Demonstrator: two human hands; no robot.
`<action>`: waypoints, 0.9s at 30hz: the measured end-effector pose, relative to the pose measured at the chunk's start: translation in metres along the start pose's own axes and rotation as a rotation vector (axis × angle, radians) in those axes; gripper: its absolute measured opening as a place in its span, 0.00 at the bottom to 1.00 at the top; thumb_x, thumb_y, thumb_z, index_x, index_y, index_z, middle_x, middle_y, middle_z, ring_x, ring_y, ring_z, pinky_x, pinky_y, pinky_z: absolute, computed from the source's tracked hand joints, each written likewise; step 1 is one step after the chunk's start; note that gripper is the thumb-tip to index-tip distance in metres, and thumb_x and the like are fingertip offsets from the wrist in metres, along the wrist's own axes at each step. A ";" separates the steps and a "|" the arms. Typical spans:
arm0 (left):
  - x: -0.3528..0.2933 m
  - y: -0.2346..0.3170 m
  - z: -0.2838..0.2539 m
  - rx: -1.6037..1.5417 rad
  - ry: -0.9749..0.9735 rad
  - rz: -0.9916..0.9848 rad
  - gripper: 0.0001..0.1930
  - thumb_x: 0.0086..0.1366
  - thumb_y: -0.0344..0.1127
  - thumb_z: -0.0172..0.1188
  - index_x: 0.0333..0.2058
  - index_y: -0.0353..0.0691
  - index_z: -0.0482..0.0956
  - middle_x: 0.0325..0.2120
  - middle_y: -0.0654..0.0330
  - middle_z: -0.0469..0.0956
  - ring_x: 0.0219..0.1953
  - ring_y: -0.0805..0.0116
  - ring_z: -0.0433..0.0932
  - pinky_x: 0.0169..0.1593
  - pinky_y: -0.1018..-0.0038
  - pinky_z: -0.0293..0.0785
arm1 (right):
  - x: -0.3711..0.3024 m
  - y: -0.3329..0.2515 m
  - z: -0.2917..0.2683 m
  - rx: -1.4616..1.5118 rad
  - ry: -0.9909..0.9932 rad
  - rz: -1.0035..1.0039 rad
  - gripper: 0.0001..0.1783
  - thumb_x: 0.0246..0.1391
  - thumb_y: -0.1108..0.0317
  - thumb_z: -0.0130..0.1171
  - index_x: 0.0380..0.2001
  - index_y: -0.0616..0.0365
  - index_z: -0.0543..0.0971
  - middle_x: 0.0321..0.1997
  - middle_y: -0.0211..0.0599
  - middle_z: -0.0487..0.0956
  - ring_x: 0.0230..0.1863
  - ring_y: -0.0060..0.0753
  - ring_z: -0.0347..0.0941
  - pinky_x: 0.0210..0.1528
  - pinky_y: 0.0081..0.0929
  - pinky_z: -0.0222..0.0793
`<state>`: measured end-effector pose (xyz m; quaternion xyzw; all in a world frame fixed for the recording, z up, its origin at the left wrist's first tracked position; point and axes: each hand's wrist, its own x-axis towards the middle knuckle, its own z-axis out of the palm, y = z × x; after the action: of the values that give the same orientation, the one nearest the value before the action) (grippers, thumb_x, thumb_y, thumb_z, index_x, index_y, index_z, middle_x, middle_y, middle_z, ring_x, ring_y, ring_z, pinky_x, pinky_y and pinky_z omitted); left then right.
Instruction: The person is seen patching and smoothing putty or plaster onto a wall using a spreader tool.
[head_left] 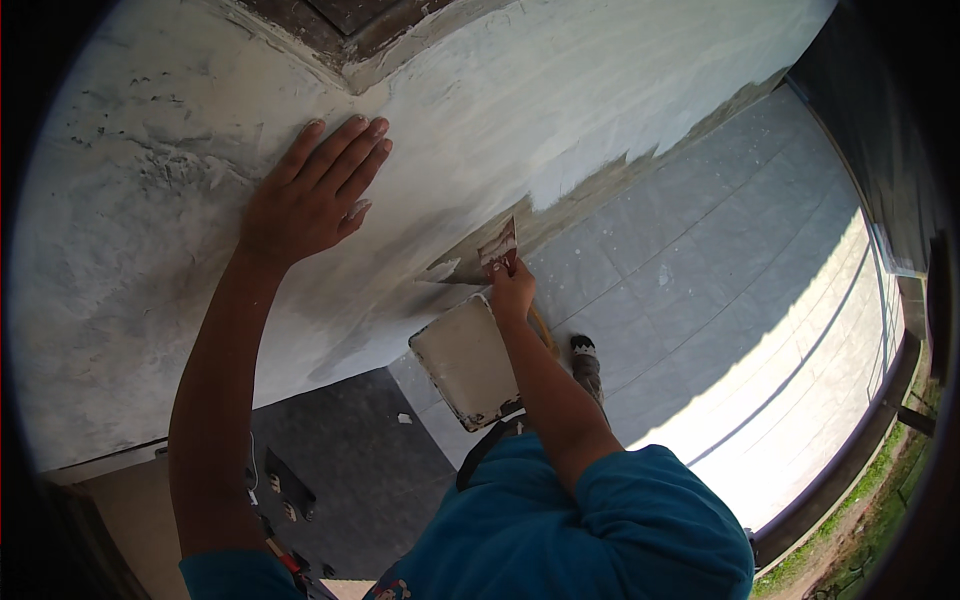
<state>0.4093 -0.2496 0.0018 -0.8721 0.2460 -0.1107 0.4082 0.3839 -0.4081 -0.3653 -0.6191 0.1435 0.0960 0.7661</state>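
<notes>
My left hand (308, 195) lies on the pale plastered wall (440, 140), its fingers stretched out and white smears on the tips. Lower down and to the right, my right hand (512, 292) grips a putty knife (498, 250) with white filler on its blade. The blade is at a bare grey-brown patch (462, 262) low on the wall; whether it touches cannot be told. Under my right forearm is a pale square surface (465, 355) with dark, chipped edges; what bears it is hidden.
A grey tiled floor (640, 270) with white specks runs along the wall, sunlit farther right. One foot (583, 345) shows beside my right arm. Dark flooring (350, 440) with a small white scrap (404, 418) lies lower left. A brown frame corner (345, 25) is set into the wall above.
</notes>
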 end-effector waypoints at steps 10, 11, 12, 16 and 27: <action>-0.005 -0.001 0.001 -0.055 0.014 -0.005 0.35 0.58 0.51 0.60 0.64 0.52 0.64 0.68 0.69 0.58 0.70 0.70 0.54 0.73 0.60 0.44 | -0.056 -0.066 0.066 -0.116 -0.095 -0.057 0.17 0.50 0.69 0.53 0.43 0.63 0.80 0.32 0.52 0.81 0.34 0.47 0.80 0.40 0.36 0.72; -0.006 -0.001 0.000 -0.049 0.018 -0.004 0.35 0.58 0.51 0.60 0.64 0.52 0.64 0.68 0.69 0.58 0.70 0.70 0.54 0.73 0.60 0.44 | -0.054 -0.053 0.057 -0.112 -0.091 -0.058 0.17 0.50 0.69 0.53 0.43 0.63 0.80 0.32 0.52 0.81 0.34 0.47 0.80 0.40 0.36 0.72; -0.003 -0.003 0.000 -0.040 0.030 0.000 0.36 0.58 0.51 0.60 0.64 0.51 0.64 0.68 0.69 0.58 0.70 0.70 0.54 0.73 0.60 0.45 | -0.044 -0.035 0.043 -0.075 -0.046 -0.013 0.15 0.50 0.69 0.54 0.40 0.63 0.80 0.31 0.51 0.81 0.34 0.46 0.80 0.39 0.36 0.72; 0.002 -0.002 -0.004 -0.051 0.024 0.012 0.36 0.58 0.51 0.60 0.65 0.51 0.63 0.68 0.68 0.57 0.70 0.70 0.54 0.73 0.60 0.44 | 0.011 -0.040 0.021 -0.069 0.119 0.106 0.11 0.49 0.68 0.54 0.31 0.64 0.81 0.26 0.48 0.81 0.32 0.44 0.80 0.36 0.36 0.72; -0.001 -0.002 -0.002 -0.025 0.012 0.016 0.34 0.60 0.51 0.58 0.65 0.50 0.63 0.68 0.67 0.57 0.70 0.69 0.53 0.73 0.59 0.43 | -0.009 -0.079 0.030 0.091 0.079 0.018 0.11 0.49 0.69 0.53 0.27 0.66 0.80 0.26 0.46 0.82 0.28 0.40 0.81 0.33 0.31 0.74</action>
<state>0.4083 -0.2496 0.0045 -0.8744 0.2569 -0.1096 0.3968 0.4043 -0.3959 -0.2833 -0.5855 0.1835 0.0718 0.7864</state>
